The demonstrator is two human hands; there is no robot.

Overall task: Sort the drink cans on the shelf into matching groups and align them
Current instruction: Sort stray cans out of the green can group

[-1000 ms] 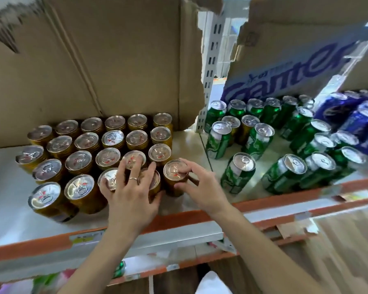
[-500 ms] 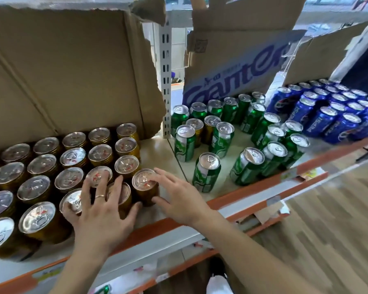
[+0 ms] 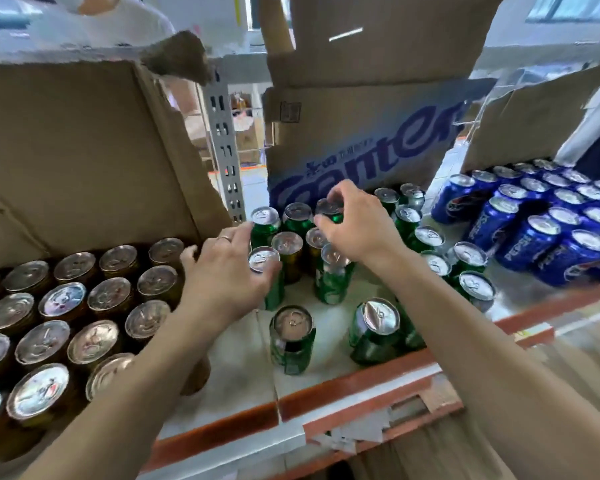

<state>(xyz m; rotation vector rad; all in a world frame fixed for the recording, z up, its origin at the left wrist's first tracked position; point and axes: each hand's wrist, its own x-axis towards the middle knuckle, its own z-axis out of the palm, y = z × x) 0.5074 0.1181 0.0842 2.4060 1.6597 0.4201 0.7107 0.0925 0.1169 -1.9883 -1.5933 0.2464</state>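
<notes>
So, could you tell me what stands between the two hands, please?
A gold can, with green cans around it, between left hand and right hand; head view.

Left cans [image 3: 63, 299]: gold sides, silvery lids.
Middle cans [image 3: 293, 344]: mostly green, silver tops.
Right cans [image 3: 534, 244]: blue, white lettering.
Shelf edge [image 3: 361, 386]: orange.
Far cardboard [image 3: 361, 140]: brown, blue lettering.

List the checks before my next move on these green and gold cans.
1. Left hand grip on near green can: cannot tell, thumb against it, motion blur.
2. Right hand grip on back green can: ok, fingers pinch its top.
3. Gold group free of other colours: ok.
4. Green group free of gold: not ok, two stray gold cans inside.
5. Blue cans apart: ok.
</notes>
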